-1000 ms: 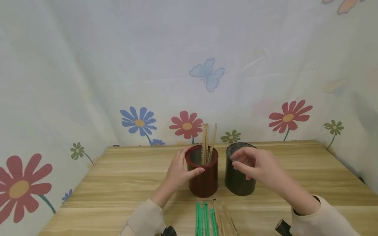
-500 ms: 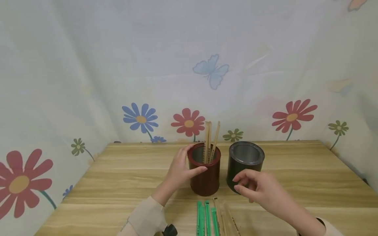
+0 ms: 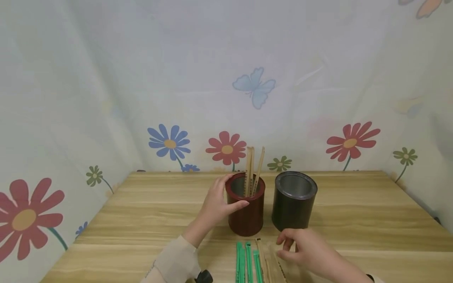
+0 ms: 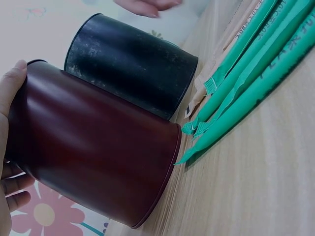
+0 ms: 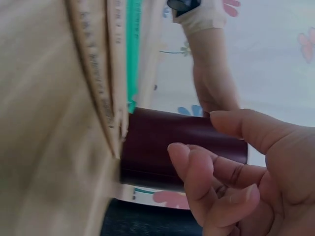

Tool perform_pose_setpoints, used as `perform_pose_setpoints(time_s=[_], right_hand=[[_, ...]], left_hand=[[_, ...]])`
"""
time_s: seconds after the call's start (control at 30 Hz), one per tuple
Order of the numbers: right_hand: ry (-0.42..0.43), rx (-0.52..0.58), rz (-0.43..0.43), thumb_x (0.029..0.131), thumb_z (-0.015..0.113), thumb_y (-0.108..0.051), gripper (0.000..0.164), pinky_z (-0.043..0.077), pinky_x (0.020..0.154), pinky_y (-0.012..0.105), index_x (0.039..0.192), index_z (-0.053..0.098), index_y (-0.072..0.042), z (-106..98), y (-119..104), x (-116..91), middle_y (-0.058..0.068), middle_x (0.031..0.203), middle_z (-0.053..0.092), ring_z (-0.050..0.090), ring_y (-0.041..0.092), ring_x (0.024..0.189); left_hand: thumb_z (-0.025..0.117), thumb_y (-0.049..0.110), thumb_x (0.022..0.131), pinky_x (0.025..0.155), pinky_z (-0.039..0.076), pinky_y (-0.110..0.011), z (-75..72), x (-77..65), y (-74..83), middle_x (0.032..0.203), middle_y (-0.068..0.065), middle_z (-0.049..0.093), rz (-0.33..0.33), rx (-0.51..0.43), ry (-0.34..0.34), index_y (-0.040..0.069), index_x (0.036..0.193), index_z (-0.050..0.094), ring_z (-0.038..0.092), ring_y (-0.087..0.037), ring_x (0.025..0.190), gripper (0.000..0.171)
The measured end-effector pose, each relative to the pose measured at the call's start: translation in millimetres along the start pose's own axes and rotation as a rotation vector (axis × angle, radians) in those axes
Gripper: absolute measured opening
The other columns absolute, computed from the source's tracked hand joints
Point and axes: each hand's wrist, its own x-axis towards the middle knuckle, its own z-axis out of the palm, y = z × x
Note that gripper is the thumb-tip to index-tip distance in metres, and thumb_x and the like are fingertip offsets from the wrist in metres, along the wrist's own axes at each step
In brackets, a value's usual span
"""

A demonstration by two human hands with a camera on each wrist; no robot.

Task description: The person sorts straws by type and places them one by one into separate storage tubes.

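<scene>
My left hand (image 3: 214, 202) grips the dark red canister (image 3: 246, 218) at its upper left side, thumb across the front below the rim. Several slim beige paper-wrapped sticks (image 3: 249, 169) stand in it, leaning slightly. My right hand (image 3: 308, 250) hovers low beside the beige wrapped sticks (image 3: 262, 257) lying at the front, its fingers loosely bent. Nothing shows between those fingers (image 5: 197, 172) in the right wrist view. Printed green wrapped sticks (image 4: 256, 88) lie just left of the beige ones.
A black canister (image 3: 293, 208) stands upright to the right of the red one, its mouth facing up. The wood-grain table (image 3: 159, 220) ends at a cloth backdrop (image 3: 198, 78) printed with flowers and a butterfly.
My right hand has come down and toward me, from over the black canister to beside the beige sticks. The left hand keeps its hold on the red canister.
</scene>
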Motion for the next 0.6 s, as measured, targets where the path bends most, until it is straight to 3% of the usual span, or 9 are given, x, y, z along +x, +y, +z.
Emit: perform_pose_setpoints(time_s=[0.3,0.6], right_hand=[[-0.007,-0.105,0.017,0.081,0.072,-0.022,0.011,0.039,0.055,0.02,0.087,0.066,-0.015,18.3,10.3,-0.7,-0.016,0.069,0.061,0.045,-0.006,0.061],[-0.005,-0.186,0.036,0.077,0.075,-0.022,0.014,0.035,0.052,0.019,0.079,0.061,-0.018,29.5,11.7,-1.8,-0.016,0.058,0.046,0.039,-0.004,0.054]], left_hand=[[0.082,0.043,0.072,0.104,0.044,-0.053,0.9,-1.2,0.0,0.136,-0.013,0.052,-0.001,-0.007,-0.001,0.005,0.14,0.043,0.048,-0.032,0.127,0.087],[0.082,0.042,0.071,0.104,0.044,-0.053,1.1,-0.1,-0.9,0.136,-0.014,0.052,0.009,0.014,0.005,0.004,0.14,0.043,0.048,-0.032,0.127,0.088]])
